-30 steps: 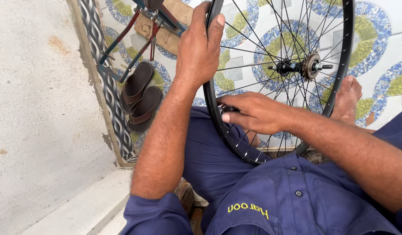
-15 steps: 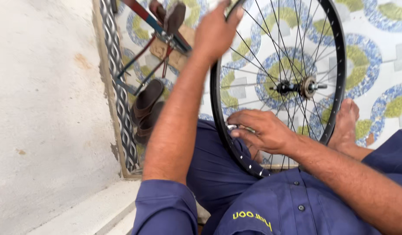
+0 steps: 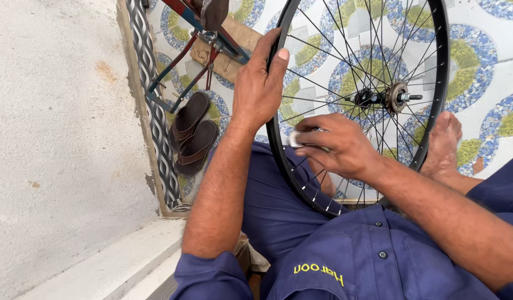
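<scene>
I am looking down at a black-rimmed bicycle wheel with thin steel spokes (image 3: 434,72), which is standing upright between my knees over the patterned floor of blue, green and white tiles (image 3: 489,33). My left hand (image 3: 260,83) is gripping the wheel's rim at its upper left, the thumb lying along the inner edge and the fingers wrapping around the outside. My right hand (image 3: 337,145) is reaching in through the spokes just inside the lower left part of the rim, its fingers pinching a small pale tool (image 3: 295,140) against a spoke near the rim; I cannot tell exactly what kind of tool it is. The silver metal hub with its axle (image 3: 395,98) is sitting at the wheel's centre, just above and to the right of my right hand. My bare foot (image 3: 444,141) is resting on the tiles behind the wheel's right side. A pair of brown sandals (image 3: 191,133) is lying on the tiles to the left, beside a twisted grey metal railing (image 3: 156,119), with a red and blue metal frame (image 3: 192,61) standing just above them. I am wearing dark blue work clothing (image 3: 323,250).
</scene>
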